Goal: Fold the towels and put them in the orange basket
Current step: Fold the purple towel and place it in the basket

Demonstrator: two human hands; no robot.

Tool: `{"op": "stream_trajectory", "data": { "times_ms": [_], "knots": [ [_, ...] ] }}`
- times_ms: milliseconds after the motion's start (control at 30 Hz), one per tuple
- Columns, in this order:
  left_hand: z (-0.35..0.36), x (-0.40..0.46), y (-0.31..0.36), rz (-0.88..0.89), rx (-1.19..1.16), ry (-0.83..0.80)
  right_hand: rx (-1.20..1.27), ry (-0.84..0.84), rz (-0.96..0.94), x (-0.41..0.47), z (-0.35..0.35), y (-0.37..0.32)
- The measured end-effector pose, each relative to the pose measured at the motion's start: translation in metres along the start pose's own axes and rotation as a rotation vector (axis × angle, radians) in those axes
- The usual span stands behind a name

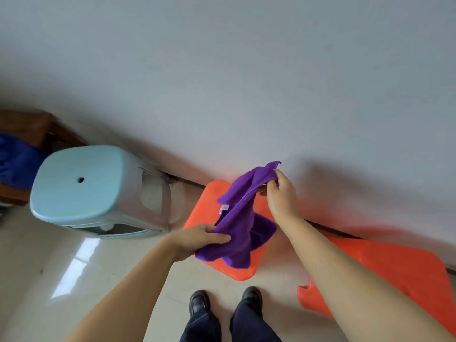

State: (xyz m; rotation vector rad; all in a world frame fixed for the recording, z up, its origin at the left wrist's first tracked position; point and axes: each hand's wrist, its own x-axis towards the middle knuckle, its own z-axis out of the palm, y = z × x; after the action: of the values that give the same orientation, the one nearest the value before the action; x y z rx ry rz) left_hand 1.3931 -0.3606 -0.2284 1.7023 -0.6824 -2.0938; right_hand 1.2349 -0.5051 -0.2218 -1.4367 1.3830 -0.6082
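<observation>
both hands gripping purple towel, unfolded

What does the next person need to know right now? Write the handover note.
Left hand grips the lower end of the purple towel.
Right hand pinches its upper corner.
The towel hangs bunched in the air above an orange basket; a second orange piece lies to the right.
Done: towel picked up.
Left: fold it, then place it in the basket.

Purple towel, orange stool, pale blue stool, black shoes.
</observation>
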Motion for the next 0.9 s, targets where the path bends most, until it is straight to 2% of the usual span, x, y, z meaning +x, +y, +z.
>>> {"op": "stream_trajectory", "data": {
  "times_ms": [133,200,300,400,467,533,700,767,833,900],
  "knots": [
    [-0.001,-0.029,-0.002,-0.012,0.180,0.002,0.090,0.060,0.023,-0.008,-0.021,-0.031],
    [0.003,-0.043,-0.002,-0.066,0.390,0.002,0.138,0.126,0.043,-0.013,-0.026,-0.044],
    [0.016,-0.059,0.000,-0.098,0.556,-0.017,0.389,0.140,0.163,-0.021,-0.023,-0.059],
    [0.025,-0.068,0.018,0.003,0.178,-0.105,0.658,0.025,0.298,-0.023,-0.019,-0.066],
    [0.021,-0.081,0.029,0.098,-0.093,-0.147,0.649,-0.017,0.343,-0.030,-0.018,-0.061],
    [0.012,-0.092,0.039,0.186,-0.256,-0.126,0.613,-0.026,0.395,-0.041,-0.019,-0.052],
    [-0.004,-0.119,0.059,0.349,-0.410,-0.023,0.618,0.042,0.476,-0.075,-0.016,-0.016],
    [-0.003,-0.128,0.064,0.388,-0.445,-0.024,0.483,0.057,0.582,-0.098,-0.006,0.006],
    [0.000,-0.133,0.069,0.402,-0.448,-0.036,0.326,-0.069,0.730,-0.130,0.008,0.028],
    [0.002,-0.138,0.074,0.393,-0.429,-0.071,0.333,-0.258,0.868,-0.160,0.024,0.035]
  ]
}}
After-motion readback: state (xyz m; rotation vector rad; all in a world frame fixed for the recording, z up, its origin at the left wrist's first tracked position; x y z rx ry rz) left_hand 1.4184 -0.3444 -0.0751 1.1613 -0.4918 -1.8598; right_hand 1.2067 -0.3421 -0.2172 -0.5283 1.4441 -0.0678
